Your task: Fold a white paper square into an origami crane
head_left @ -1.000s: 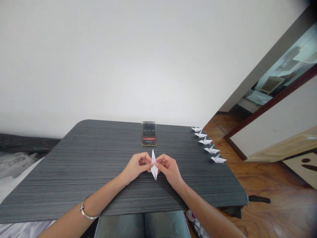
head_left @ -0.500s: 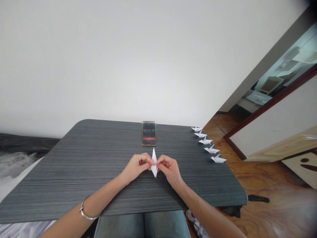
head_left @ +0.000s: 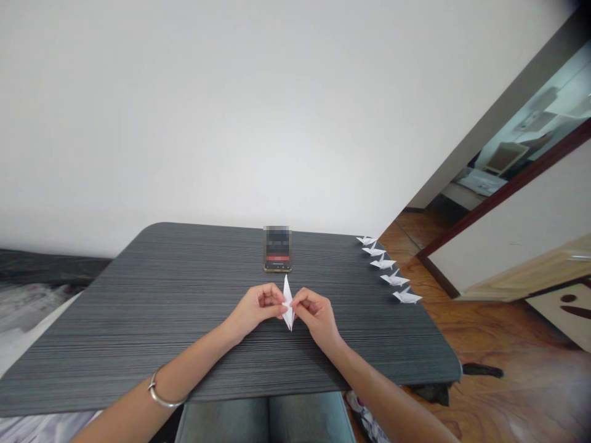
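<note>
A narrow piece of folded white paper (head_left: 287, 295), pointed at both ends, is held upright just above the table. My left hand (head_left: 257, 307) pinches its left side between thumb and fingers. From the other side my right hand (head_left: 316, 314) grips its right edge, thumb and forefinger closed on it. At the paper's lower end the tip looks split in two. Several finished white paper cranes (head_left: 394, 279) stand in a row along the table's right edge.
The dark wood-grain table (head_left: 184, 271) reaches back to a white wall (head_left: 231, 111). A phone (head_left: 277, 249) lies beyond my hands. Wooden floor (head_left: 466, 326) and a doorway are on the right; a bag-like grey bundle (head_left: 32, 307) is at the left.
The fingers of my left hand have opened slightly away from the paper's middle, showing more of its surface. My right hand keeps its place.
</note>
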Tool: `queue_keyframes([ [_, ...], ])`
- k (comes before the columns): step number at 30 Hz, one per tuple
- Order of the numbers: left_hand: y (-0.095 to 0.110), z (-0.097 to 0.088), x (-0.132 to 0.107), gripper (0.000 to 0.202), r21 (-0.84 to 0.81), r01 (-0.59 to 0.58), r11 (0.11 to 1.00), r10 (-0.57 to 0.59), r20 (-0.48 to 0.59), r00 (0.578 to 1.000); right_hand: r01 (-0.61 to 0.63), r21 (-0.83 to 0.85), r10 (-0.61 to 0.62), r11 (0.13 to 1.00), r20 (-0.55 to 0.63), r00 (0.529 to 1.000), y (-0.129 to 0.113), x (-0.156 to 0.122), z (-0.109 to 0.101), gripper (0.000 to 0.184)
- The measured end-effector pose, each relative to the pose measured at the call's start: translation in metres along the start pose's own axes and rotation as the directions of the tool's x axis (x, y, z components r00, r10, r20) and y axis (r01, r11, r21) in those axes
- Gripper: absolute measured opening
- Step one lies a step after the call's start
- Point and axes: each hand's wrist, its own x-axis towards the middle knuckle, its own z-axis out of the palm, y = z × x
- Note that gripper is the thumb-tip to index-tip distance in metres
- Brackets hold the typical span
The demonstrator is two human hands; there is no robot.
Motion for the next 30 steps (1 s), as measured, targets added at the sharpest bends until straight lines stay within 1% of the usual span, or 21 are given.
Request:
queue_keyframes([
  [4,-0.0035,-0.0019,0.0014,0.022,0.037,-0.018,0.999,0.019,-0.032,0.999,-0.016,0.006,0.016,1.0,-0.018,1.0,0.0004,0.0004,-0.0003,0.009],
  [8,-0.0048,-0.003,0.0014,0.023,0.11,-0.062,0.992,0.069,-0.058,0.996,-0.068,0.001,0.068,0.998,-0.032,0.997,0.0051,0.0022,-0.0028,0.017],
  [11,-0.0035,-0.0027,0.0004,0.023,0.171,-0.093,0.981,0.105,-0.057,0.993,-0.095,-0.075,0.095,0.993,-0.005,0.995,0.0086,0.0032,-0.0046,0.015],
  [14,-0.0021,-0.0019,-0.0001,0.024,0.205,-0.106,0.973,0.122,-0.065,0.99,-0.079,-0.131,0.079,0.988,-0.003,0.997,0.0091,0.0028,-0.0053,0.016],
  [19,-0.0012,-0.0012,0.0004,0.023,0.154,-0.095,0.983,0.104,-0.047,0.994,-0.043,-0.15,0.044,0.988,0.001,0.999,0.0073,0.0001,-0.0044,0.016],
  [24,0.0005,-0.0015,-0.0006,0.022,0.154,-0.13,0.98,0.137,-0.038,0.99,-0.02,-0.178,0.019,0.984,-0.007,1.0,0.0083,-0.0012,-0.0036,0.013],
  [27,0.0021,-0.0011,-0.0016,0.021,0.159,-0.148,0.976,0.155,-0.033,0.987,-0.017,-0.152,0.017,0.988,0.001,1.0,0.0091,-0.0009,-0.0032,0.011],
  [30,0.0028,-0.001,-0.0018,0.021,0.174,-0.162,0.971,0.176,-0.064,0.982,-0.02,-0.099,0.022,0.995,0.021,1.0,0.0087,-0.0003,-0.0028,0.009],
])
